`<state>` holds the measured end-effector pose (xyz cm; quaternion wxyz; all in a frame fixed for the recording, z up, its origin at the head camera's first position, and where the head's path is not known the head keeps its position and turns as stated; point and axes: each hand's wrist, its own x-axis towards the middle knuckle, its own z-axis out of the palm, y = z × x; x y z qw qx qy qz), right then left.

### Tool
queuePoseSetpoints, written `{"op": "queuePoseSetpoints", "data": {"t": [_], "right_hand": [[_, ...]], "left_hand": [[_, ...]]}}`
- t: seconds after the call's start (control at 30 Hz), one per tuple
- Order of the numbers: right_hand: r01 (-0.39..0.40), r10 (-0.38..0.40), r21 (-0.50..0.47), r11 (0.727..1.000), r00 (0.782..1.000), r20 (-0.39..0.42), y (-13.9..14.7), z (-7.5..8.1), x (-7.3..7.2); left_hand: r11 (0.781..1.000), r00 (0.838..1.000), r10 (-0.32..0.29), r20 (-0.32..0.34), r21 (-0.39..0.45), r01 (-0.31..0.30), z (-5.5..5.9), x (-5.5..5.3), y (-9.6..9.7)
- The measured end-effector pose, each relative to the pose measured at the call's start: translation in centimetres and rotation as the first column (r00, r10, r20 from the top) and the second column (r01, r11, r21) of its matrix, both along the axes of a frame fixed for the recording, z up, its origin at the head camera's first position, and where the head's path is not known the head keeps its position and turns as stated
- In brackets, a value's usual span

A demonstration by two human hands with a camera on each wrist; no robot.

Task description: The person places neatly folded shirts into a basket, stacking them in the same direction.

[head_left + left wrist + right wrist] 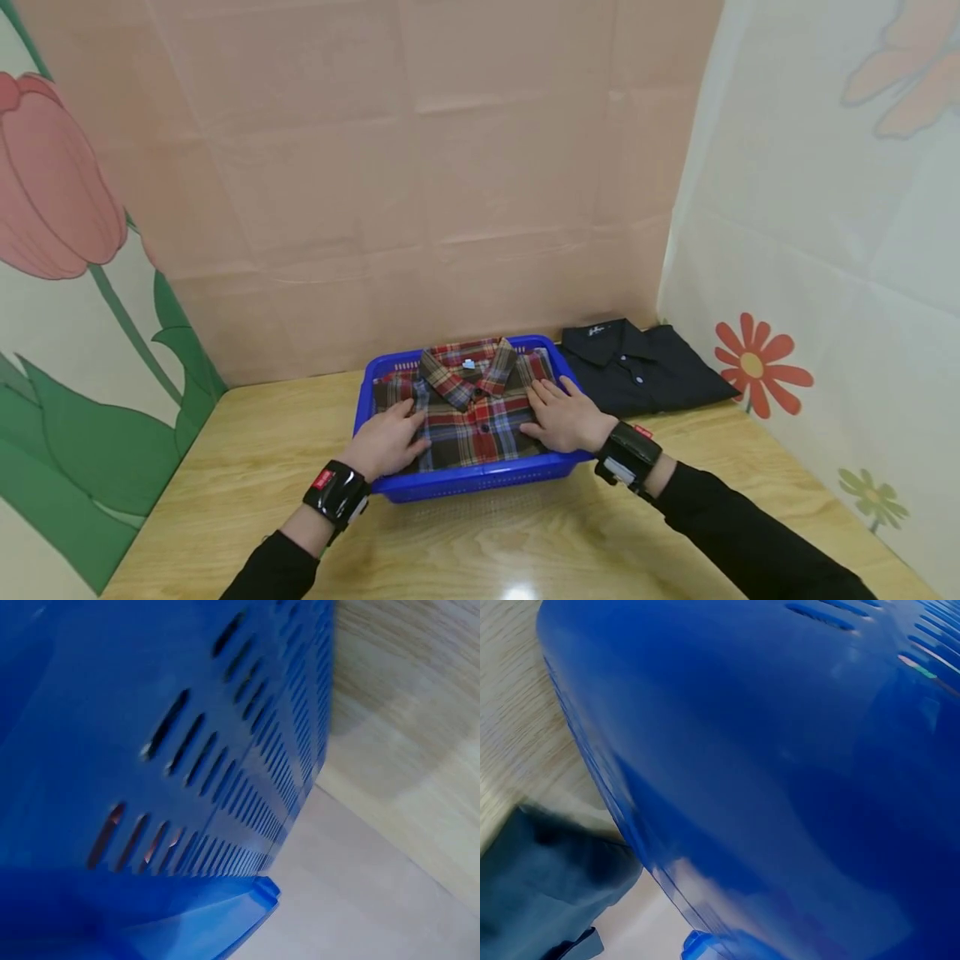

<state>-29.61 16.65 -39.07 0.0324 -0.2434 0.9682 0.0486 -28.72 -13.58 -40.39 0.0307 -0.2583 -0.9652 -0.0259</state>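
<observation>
A folded plaid shirt in red, brown and blue lies collar-up inside a blue plastic basket. My left hand rests on the shirt's left side with its fingers extended, the wrist crossing the basket's front left corner. On the right side of the shirt, my right hand lies flat, fingers spread, its wrist over the right rim. Neither hand shows in the wrist views. The left one looks along the slotted basket wall, the right one at a smooth basket corner.
A folded black shirt with a collar and light buttons lies right of the basket, close against it. The wooden table meets a pinkish-brown sheet at the back. A flower-printed white wall stands at the right.
</observation>
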Motion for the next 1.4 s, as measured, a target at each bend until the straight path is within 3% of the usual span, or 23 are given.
{"op": "queuePoseSetpoints", "data": {"t": [0.27, 0.63, 0.73, 0.83, 0.93, 1.07, 1.4], "right_hand": [[0.024, -0.025, 0.041, 0.999, 0.999, 0.025, 0.0, -0.1, -0.2], [0.073, -0.077, 0.053, 0.996, 0.994, 0.074, 0.4, 0.0, -0.4], [0.063, -0.063, 0.001, 0.998, 0.996, 0.071, 0.6, -0.1, -0.5], [0.023, -0.022, -0.104, 0.994, 1.000, 0.013, 0.9, -0.3, -0.5], [-0.057, 0.035, -0.216, 0.975, 0.994, -0.102, 1.4, -0.4, -0.6], [-0.142, 0.071, -0.312, 0.939, 0.971, -0.228, 2.2, -0.6, -0.8], [-0.134, 0.010, -0.532, 0.836, 0.973, -0.229, 3.7, -1.4, -1.0]], "left_hand": [[0.999, 1.000, -0.015, -0.011, -0.043, 0.014, -0.3, -0.2, 0.1], [0.999, 1.000, -0.009, -0.005, -0.049, 0.009, 0.1, 0.2, 0.2], [0.999, 1.000, -0.016, -0.003, -0.042, 0.016, 0.1, 0.3, 0.2], [1.000, 1.000, -0.018, 0.018, 0.006, 0.018, 0.1, 0.4, 0.0], [0.997, 0.999, -0.028, 0.039, 0.075, 0.025, 0.5, 0.7, -0.1], [0.989, 0.997, -0.076, 0.027, 0.133, 0.072, 1.1, 1.1, 0.5], [0.976, 0.992, -0.108, 0.064, 0.196, 0.094, 2.1, 1.9, 4.4]]}}
